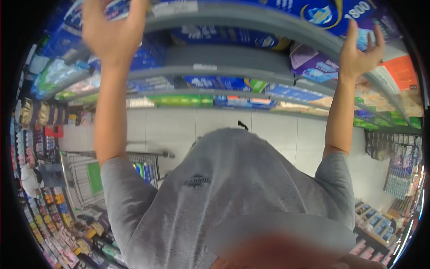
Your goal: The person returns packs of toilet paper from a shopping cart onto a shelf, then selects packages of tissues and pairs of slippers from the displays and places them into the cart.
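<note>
Both my arms reach up toward a supermarket shelf. My left hand (113,33) is raised at the upper left, thumb and fingers spread apart, in front of blue packages and beside a white price label (176,8). The view's top edge cuts off its fingertips. On the right, my right hand (362,56) is open with its fingers apart, near a blue package marked 1800 (320,13). Nothing shows in its palm, and whether it touches the package I cannot tell. A purple package (316,62) stands on the shelf below, to the left of my right wrist.
Curved grey shelf edges (233,60) run across in front of me, with more blue and green packages lower down. A wire shopping cart (80,179) stands on the tiled floor (224,119) at my left. Another person (32,180) is at the far left, by stocked shelves.
</note>
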A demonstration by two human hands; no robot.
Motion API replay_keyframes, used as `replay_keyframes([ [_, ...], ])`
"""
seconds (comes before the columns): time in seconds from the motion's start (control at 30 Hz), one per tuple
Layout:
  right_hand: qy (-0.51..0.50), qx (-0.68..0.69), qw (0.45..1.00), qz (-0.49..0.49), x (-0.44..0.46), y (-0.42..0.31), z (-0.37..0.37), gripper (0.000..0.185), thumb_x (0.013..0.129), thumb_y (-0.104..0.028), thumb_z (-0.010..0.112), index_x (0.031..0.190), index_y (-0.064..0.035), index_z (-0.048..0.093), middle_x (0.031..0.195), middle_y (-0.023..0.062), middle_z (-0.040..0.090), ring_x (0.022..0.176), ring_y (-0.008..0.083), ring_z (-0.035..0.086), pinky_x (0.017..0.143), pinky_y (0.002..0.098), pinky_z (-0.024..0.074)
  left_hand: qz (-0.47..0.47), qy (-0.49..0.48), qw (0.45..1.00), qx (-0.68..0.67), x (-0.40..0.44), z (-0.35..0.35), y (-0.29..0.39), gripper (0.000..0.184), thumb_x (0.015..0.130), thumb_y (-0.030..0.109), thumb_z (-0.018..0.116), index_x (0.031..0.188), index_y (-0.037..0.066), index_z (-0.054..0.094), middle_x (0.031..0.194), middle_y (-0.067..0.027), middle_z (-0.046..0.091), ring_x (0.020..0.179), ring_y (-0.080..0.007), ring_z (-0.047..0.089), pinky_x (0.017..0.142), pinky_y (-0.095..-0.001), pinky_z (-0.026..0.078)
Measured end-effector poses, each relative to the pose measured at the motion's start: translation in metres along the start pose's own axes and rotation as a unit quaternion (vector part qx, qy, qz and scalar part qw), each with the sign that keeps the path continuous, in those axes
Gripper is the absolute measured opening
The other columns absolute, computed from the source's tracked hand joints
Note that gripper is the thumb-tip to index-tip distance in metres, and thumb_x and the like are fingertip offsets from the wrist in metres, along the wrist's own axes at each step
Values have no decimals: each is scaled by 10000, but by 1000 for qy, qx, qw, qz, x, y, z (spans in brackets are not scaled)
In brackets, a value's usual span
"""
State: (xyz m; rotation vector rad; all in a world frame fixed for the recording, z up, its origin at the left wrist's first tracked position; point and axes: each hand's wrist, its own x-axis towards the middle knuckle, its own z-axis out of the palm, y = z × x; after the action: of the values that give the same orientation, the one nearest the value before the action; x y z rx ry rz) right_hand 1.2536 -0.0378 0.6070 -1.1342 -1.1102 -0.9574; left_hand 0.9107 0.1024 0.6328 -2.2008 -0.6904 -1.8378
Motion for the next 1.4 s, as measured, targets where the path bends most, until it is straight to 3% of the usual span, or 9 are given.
replay_keyframes([
  [0.13,-177,145,974,12,-85,-46,1,251,776,-74,724,983,21,618,953,111,655,856,201,624,809,300,477,28,-113,977,-179,-115,-28,2,162,770,19,687,925,-2,645,876,-101,676,733,-176,633,673,-287,486],
  [0.23,-447,118,865,197,-225,-78,2,221,799,-139,702,968,-10,642,900,132,674,841,207,653,768,319,499,-406,-326,833,-187,-263,-28,19,276,819,183,672,1044,28,633,925,-117,678,820,-246,647,703,-336,497],
  [0.3,-562,137,738,347,-380,-40,-36,242,858,-253,634,944,-27,639,847,105,655,773,220,616,733,320,475,-515,-456,710,-152,-440,-43,-9,391,825,292,636,1109,25,609,997,-168,666,885,-297,652,765,-365,506],
  [0.4,-904,-98,308,281,-592,51,-214,285,942,-294,448,981,-86,640,863,129,657,644,278,620,561,401,479,-630,-579,511,82,-647,-152,12,440,770,324,629,1030,-30,622,1055,-246,626,1006,-364,611,857,-415,478],
  [0.5,-573,-237,118,775,-564,16,-319,302,933,-291,465,742,-131,635,567,-4,511,473,162,496,398,373,387,-720,-585,319,194,-676,-268,69,374,719,292,623,906,-30,661,1028,-248,633,970,-362,619,820,-415,489],
  [0.77,-874,-70,158,454,-596,21,-292,316,915,-287,454,746,-108,651,540,22,544,437,151,494,407,358,387,-778,-515,325,156,-718,-353,81,346,705,314,640,732,-30,670,719,-212,659,723,-324,664,656,-412,508],
  [0.93,-761,109,468,436,-553,-65,-130,328,916,-280,438,821,-64,665,652,62,629,558,125,572,503,284,431,-814,-288,504,23,-660,-279,51,327,800,302,632,930,4,664,826,-137,672,745,-223,634,686,-344,502],
  [1.17,-606,269,466,586,-505,-176,-121,250,884,-217,627,1069,-49,616,891,53,659,752,122,612,609,237,463,-707,-360,608,-1,-579,-322,106,343,818,281,647,1028,9,648,852,-111,672,762,-167,631,719,-310,497],
  [1.4,-709,-44,231,665,-647,-124,-419,267,880,-322,560,868,-65,631,697,81,619,542,173,576,439,302,438,-752,-541,347,143,-680,-510,223,397,772,401,633,787,7,678,820,-186,674,772,-328,650,706,-429,515],
])
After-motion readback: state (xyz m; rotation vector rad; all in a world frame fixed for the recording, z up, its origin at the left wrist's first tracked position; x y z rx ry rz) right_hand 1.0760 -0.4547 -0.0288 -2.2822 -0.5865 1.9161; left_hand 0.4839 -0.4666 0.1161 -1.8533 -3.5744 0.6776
